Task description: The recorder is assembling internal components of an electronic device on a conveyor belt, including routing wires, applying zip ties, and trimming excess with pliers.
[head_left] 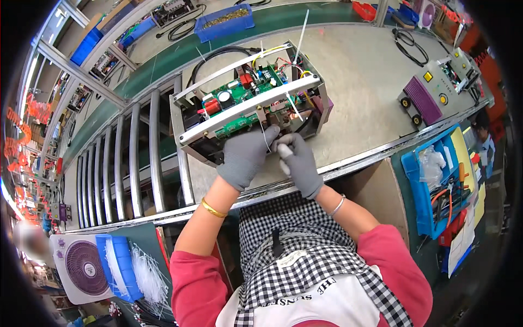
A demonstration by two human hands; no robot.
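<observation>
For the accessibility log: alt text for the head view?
Two grey-gloved hands, left hand and right hand, work a white cable tie at the front edge of an open metal chassis holding a green circuit board, on a workbench.

Grey gloves [245,155], green circuit board [248,90], checked apron [305,245].

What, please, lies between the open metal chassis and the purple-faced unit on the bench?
In the head view, only bare bench top separates the chassis from the purple-faced unit.
</observation>
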